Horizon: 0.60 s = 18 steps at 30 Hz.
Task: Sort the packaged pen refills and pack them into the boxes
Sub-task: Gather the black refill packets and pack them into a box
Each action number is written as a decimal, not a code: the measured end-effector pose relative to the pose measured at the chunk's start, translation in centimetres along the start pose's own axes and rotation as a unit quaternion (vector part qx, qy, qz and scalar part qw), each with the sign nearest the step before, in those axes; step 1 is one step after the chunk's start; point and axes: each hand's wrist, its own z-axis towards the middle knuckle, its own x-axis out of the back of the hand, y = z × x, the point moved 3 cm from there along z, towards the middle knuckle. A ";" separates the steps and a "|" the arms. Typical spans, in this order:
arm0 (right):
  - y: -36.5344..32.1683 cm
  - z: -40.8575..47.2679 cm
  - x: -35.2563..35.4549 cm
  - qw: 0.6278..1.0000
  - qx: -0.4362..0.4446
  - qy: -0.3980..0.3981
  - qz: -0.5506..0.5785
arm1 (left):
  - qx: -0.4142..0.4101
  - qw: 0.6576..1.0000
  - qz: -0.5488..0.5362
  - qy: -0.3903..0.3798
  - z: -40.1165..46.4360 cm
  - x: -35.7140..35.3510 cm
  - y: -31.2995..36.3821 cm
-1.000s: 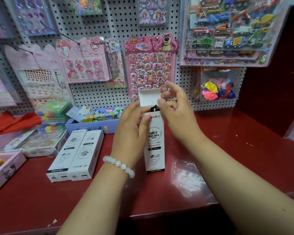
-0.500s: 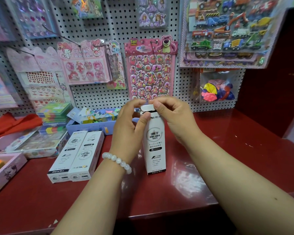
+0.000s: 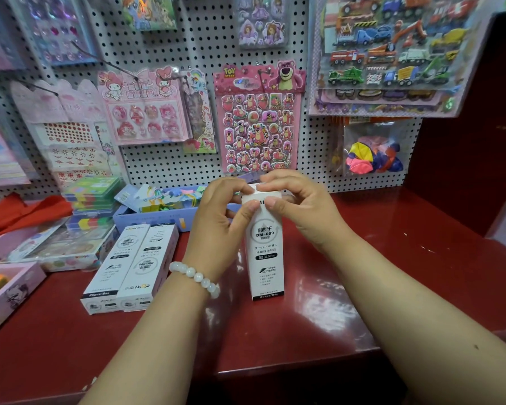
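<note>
A tall white refill box [image 3: 265, 252] marked DM-009 stands upright on the red counter [image 3: 362, 287]. My left hand [image 3: 216, 220], with a white bead bracelet on the wrist, grips the box's upper left side, thumb on its front. My right hand [image 3: 301, 203] curls over the top, fingers pressing the lid flap down and thumb on the front. The box's top is hidden under my fingers. Two more white refill boxes [image 3: 132, 267] lie flat side by side to the left.
A lilac tray [image 3: 146, 219] of colourful items sits behind the boxes. Stacked stationery cases [image 3: 91, 197] and pink boxes [image 3: 6, 290] crowd the left. A pegboard [image 3: 193, 54] with sticker sheets rises behind; a dark red wall [image 3: 465, 112] bounds the right.
The box's lid flap stood open a second ago; my right hand folded it down and both hands now press around the closed top.
</note>
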 end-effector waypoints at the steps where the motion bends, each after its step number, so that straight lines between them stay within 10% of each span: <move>1: 0.0 0.0 0.0 1.000 -0.001 -0.004 0.006 | -0.005 1.000 0.001 -0.004 -0.1 0.0 0.0; 18: 3.5 -5.0 -0.3 0.988 -0.140 -0.061 -0.003 | 0.109 0.991 -0.033 -0.068 -1.8 -0.5 0.0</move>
